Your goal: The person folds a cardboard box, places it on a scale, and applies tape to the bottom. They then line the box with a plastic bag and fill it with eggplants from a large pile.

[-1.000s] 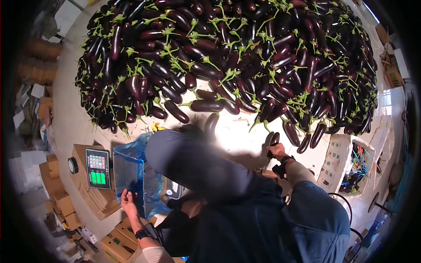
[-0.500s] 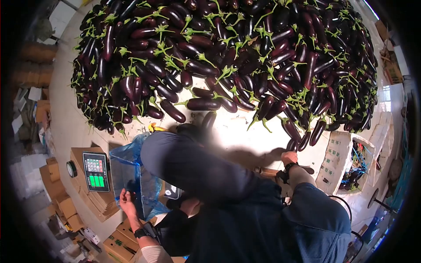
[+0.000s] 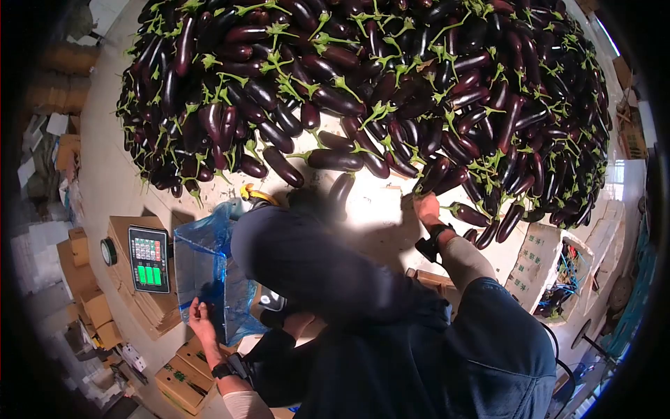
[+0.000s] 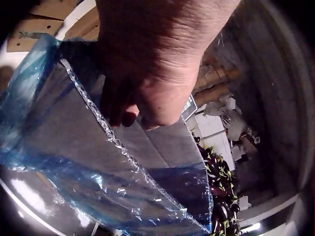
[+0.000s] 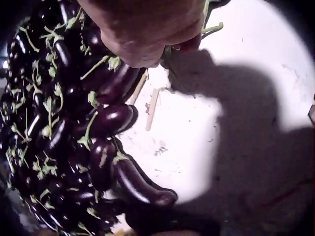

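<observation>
My right hand (image 3: 427, 209) is at the front edge of a large heap of dark purple eggplants (image 3: 335, 100). Its fingers curl round the green stem end of an eggplant (image 3: 434, 174) there, with another eggplant close beside it. In the right wrist view green stem shows under the curled fingers (image 5: 147, 51). My left hand (image 3: 201, 322) is at the near edge of a box lined with blue plastic film (image 3: 241, 307). Its fingers hang loosely bent over the film-lined opening in the left wrist view, with nothing seen between them.
A scale display (image 3: 149, 260) with green digits stands left of the lined box. Cardboard boxes (image 3: 183, 377) lie at lower left. To the right is a white foam box (image 3: 534, 269) holding scraps and blue strands. A person's dark cap (image 3: 307, 244) blocks the middle of the head view.
My right hand carried an eggplant rightward, left it at the heap's front edge, then moved back left to another eggplant's stem end. The left hand has stayed by the lined box.
</observation>
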